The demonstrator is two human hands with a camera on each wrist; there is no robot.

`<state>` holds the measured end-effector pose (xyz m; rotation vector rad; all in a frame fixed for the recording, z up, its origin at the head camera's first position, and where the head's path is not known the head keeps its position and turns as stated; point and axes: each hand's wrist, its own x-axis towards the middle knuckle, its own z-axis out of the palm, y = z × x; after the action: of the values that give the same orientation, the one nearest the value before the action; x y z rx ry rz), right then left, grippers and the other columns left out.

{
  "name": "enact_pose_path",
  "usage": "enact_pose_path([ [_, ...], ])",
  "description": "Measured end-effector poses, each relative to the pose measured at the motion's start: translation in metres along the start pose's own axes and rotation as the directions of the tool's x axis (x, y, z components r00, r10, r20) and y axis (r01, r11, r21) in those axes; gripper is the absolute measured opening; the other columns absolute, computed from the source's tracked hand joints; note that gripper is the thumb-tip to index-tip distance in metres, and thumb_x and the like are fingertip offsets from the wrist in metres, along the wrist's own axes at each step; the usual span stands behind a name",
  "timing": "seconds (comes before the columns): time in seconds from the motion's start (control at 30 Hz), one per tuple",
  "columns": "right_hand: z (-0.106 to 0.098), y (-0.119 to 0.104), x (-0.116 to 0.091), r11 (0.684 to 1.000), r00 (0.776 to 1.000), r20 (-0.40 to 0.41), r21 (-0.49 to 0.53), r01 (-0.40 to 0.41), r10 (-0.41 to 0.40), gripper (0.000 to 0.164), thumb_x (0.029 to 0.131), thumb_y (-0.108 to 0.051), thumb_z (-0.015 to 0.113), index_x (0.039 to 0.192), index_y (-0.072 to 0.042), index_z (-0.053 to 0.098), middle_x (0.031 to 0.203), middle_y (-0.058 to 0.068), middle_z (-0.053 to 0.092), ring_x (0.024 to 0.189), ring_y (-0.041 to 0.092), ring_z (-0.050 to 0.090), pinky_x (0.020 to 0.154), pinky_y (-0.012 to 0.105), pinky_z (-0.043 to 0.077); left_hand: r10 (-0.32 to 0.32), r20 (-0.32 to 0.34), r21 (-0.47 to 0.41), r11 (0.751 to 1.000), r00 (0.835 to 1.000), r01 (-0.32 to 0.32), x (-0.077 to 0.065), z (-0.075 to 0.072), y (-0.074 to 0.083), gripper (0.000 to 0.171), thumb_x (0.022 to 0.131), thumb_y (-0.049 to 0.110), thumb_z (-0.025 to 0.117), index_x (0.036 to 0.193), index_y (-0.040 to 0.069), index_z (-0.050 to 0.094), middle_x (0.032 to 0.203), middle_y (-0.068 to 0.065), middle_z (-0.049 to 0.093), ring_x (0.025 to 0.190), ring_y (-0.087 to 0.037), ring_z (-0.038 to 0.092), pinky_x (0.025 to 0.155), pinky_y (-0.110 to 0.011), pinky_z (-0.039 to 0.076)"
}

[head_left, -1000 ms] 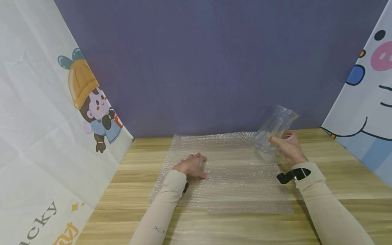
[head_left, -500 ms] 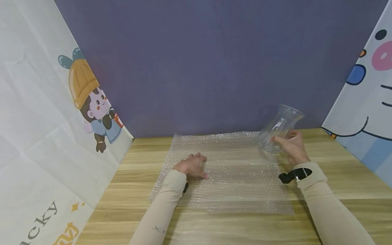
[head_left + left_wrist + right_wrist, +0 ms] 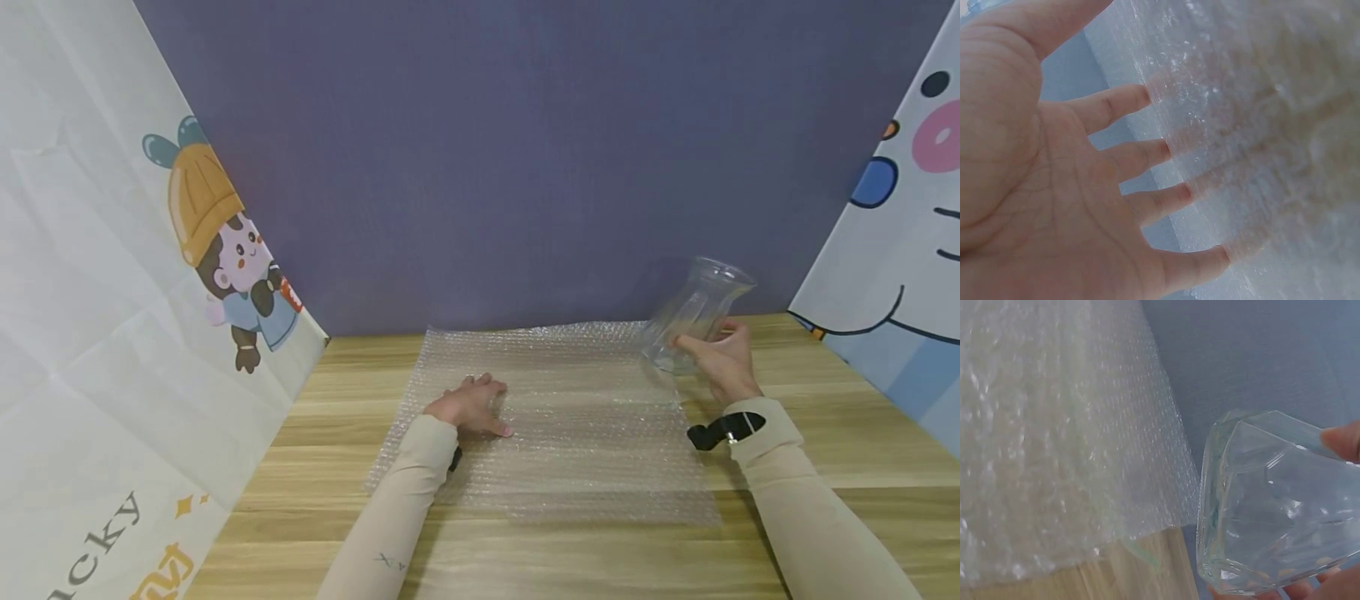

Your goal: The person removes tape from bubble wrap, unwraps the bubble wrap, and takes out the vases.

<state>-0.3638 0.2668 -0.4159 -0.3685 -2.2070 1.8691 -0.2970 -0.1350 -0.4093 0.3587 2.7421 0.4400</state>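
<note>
A sheet of bubble wrap [image 3: 577, 433] lies spread flat on the wooden table. My left hand [image 3: 468, 406] rests on its left part with the fingers spread, and in the left wrist view the fingertips [image 3: 1175, 190] meet the wrap. Over the wrap's far right corner, my right hand [image 3: 722, 360] grips a clear glass vase [image 3: 693, 308] by its lower body. The vase tilts, its flared mouth up and to the right. In the right wrist view its faceted base [image 3: 1272, 500] faces the camera, with the thumb on one side and fingers beneath.
A dark blue-grey panel [image 3: 525, 167] stands along the table's back edge. White printed sheets hang at the left [image 3: 97, 250] and right [image 3: 900, 275]. Bare wooden tabletop [image 3: 847, 433] shows right of the wrap and in front of it.
My right hand has shifted slightly to the right with the vase, bringing it toward the wrap's right edge. The left hand and the bubble wrap have stayed in place.
</note>
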Motion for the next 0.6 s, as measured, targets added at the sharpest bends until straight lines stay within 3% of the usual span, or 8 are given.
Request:
enact_pose_path([
  [0.23, -0.0009, 0.0011, 0.0008, 1.000, 0.999, -0.047, -0.012, -0.008, 0.007, 0.085, 0.081, -0.012, 0.082, 0.142, -0.013, 0.022, 0.114, -0.009, 0.032, 0.097, 0.006, 0.039, 0.077, 0.015, 0.044, 0.001, 0.000, -0.003, 1.000, 1.000, -0.001, 0.0001, -0.0001, -0.0003, 0.087, 0.085, 0.049, 0.080, 0.158, 0.022, 0.040, 0.171, -0.013, 0.020, 0.158, -0.043, 0.014, 0.120, -0.075, 0.017],
  [0.6, -0.0033, 0.0053, 0.0036, 1.000, 0.996, -0.088, 0.028, -0.012, 0.014, 0.083, 0.079, -0.008, 0.083, 0.137, -0.017, 0.024, 0.115, -0.011, 0.033, 0.101, 0.004, 0.040, 0.085, 0.019, 0.043, 0.002, 0.000, -0.009, 1.000, 1.000, -0.002, 0.0021, 0.0009, -0.0017, 0.087, 0.085, 0.049, 0.081, 0.157, 0.022, 0.041, 0.171, -0.013, 0.020, 0.158, -0.043, 0.014, 0.121, -0.074, 0.016],
])
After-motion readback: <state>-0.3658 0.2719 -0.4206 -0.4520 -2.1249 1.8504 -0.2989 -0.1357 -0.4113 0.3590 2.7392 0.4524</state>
